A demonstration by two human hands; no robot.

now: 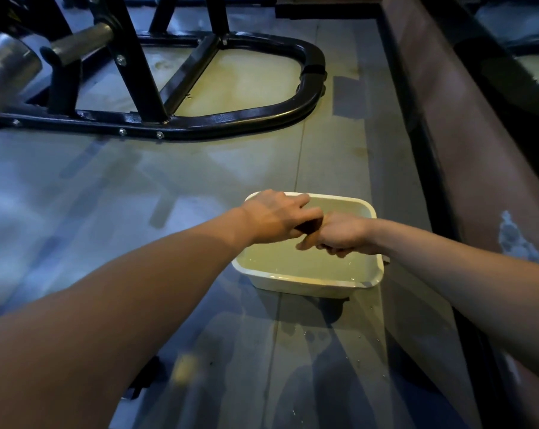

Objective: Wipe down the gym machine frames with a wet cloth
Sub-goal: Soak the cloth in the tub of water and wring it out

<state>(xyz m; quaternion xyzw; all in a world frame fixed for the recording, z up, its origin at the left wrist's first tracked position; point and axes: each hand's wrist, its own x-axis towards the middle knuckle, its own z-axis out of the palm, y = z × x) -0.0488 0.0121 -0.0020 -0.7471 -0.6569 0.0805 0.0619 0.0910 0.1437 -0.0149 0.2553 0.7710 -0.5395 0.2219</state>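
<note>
I have both grips closed tight on the cloth (pixel 308 228), left hand (pixel 277 218) and right hand (pixel 342 235) meeting over the tub (pixel 308 281) of water: wringing, I judge. Next I carry the cloth up to the frame (pixel 231 125), well apart.

cloth (pixel 308 226) mostly hidden, machine frame (pixel 218 128) cropped

You stand over a grey floor (pixel 169 187) laid in large mats with visible seams. A white rectangular tub (pixel 308 281) holding water sits directly on it, near and right of centre. Far left, the black tubular base of a gym machine frame (pixel 231 126) rests on the floor. Water droplets (pixel 311 335) lie just near of the tub.
</note>
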